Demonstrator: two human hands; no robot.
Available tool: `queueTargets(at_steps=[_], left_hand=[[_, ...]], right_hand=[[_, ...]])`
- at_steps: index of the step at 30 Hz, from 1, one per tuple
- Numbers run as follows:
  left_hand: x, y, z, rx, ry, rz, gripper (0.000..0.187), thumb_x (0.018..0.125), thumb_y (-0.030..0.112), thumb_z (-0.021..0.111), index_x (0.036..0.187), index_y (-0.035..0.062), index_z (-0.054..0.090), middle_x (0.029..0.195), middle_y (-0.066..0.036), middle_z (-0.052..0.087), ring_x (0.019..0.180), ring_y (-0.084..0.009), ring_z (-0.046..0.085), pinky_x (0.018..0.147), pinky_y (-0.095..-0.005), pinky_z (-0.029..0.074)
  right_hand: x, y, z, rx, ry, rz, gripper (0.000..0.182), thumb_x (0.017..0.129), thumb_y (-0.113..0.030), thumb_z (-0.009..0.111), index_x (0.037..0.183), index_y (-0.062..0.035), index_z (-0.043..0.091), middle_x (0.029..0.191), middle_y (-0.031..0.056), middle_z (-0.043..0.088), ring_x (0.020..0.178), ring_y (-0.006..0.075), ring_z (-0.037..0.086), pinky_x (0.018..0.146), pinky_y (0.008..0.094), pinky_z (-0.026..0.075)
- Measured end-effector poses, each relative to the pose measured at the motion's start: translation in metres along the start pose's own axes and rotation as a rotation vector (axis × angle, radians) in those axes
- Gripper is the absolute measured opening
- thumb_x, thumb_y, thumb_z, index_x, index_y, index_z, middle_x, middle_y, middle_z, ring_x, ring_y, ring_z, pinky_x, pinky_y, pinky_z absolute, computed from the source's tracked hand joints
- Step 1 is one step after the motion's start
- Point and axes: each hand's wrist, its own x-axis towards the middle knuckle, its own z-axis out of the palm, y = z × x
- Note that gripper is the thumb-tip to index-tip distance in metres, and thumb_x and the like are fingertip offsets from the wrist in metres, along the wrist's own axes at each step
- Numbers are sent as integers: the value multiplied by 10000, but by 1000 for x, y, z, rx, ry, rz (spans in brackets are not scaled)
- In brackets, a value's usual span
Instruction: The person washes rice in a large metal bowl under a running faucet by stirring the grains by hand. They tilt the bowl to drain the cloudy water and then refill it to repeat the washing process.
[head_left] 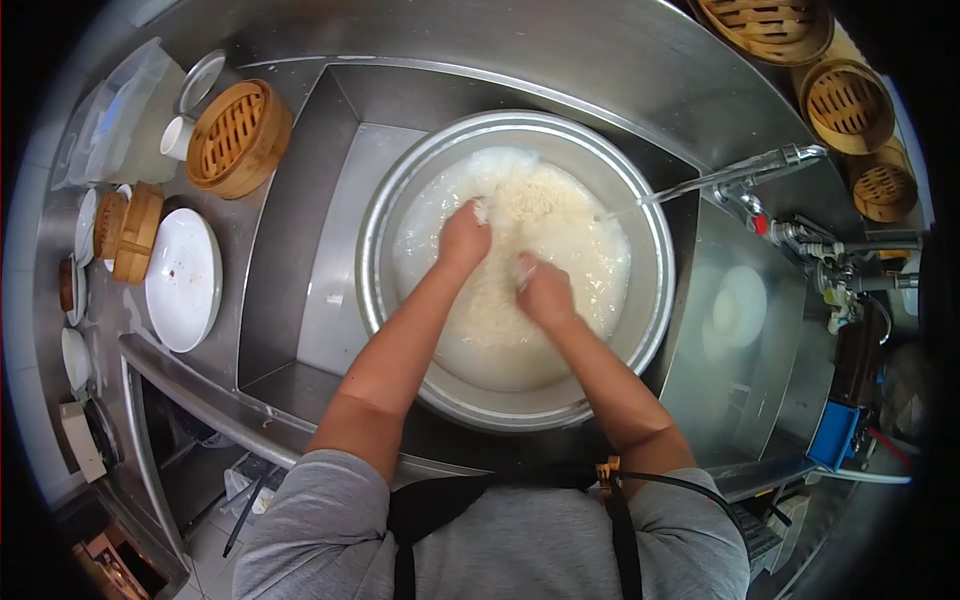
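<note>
Left: bamboo steamer (238, 138) and white plate (184, 279) on the steel counter (255, 235). Centre: large metal bowl (400, 200) standing in the sink (330, 310), holding rice (520, 215) in cloudy water. Left hand (464, 238) and right hand (545, 292) are both curled, each closed loosely on a clump of wet rice, close together near the bowl's middle. Good practice here, as a judgement: rub grains gently between the fingers, keeping them below the rim. Right: faucet (745, 172) running a thin stream into the bowl.

Steel counter (640, 70) with sunken sink (300, 250), big metal bowl (400, 190) inside, bamboo steamer (238, 138), white plate (183, 279) alongside
</note>
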Motion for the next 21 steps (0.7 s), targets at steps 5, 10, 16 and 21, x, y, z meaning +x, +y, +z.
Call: queueTargets(at_steps=[5,10,16,21], left_hand=[[-19,17,6,464,-6,-210,741,701,385,582,1310,182,211,1347,-213,96,1238,-342,131,964,-451,195],[-44,-3,51,502,-199,-266,739,718,443,535,1319,179,195,1369,-198,57,1266,-319,72,1007,-397,161],[-38,-39,55,639,-558,-217,466,771,385,421,1127,92,489,1177,-132,460,1097,-294,419,940,-379,302],[-19,-59,48,758,-683,-87,387,754,338,439,1014,87,578,1089,-141,527,1029,-310,480,923,-407,314]], right_hand=[[-62,2,52,-595,-173,-218,575,794,-195,446,1313,-260,206,1397,109,-13,1194,440,207,887,643,171],[20,48,50,-337,-651,-20,409,781,-296,439,1172,-186,396,1218,101,373,1063,294,438,877,423,343],[100,39,-33,-287,-562,-138,308,620,-291,617,839,-75,627,963,134,582,883,277,554,726,391,440],[118,105,-78,46,220,-27,234,789,-238,485,930,-100,610,928,125,595,860,280,569,746,362,443]])
